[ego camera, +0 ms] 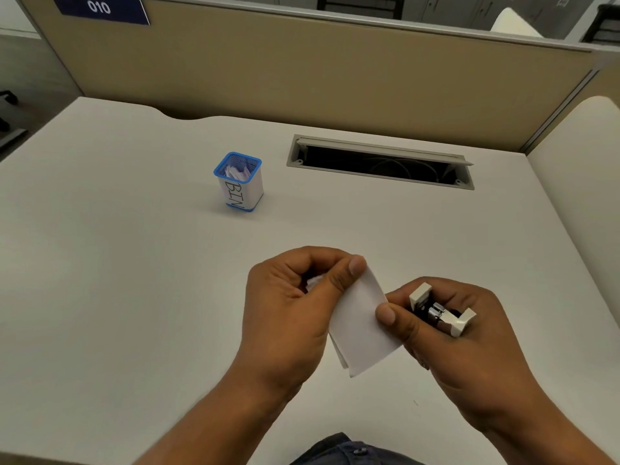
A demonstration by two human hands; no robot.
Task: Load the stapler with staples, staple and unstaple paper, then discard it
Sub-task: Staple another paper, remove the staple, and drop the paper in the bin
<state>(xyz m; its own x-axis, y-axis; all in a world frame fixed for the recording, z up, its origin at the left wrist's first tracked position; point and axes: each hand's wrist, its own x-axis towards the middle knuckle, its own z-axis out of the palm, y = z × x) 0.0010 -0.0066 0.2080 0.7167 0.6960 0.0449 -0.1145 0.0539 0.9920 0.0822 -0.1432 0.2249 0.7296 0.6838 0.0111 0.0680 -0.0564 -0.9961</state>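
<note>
The left hand (288, 307) pinches folded white paper (360, 327) while the right hand (459, 344) grips a small white-and-metal stapler (439, 312).

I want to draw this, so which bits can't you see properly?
All in the head view:
1. The stapler: the right hand curls round it, hiding most of its body and whether staples are inside.
2. The paper: its top corner is tucked inside the left hand, and no staple shows on it.
3. The bin: its wall and label hide most of the white scraps inside.
4. The desk slot: too dark inside to see clearly.
</note>
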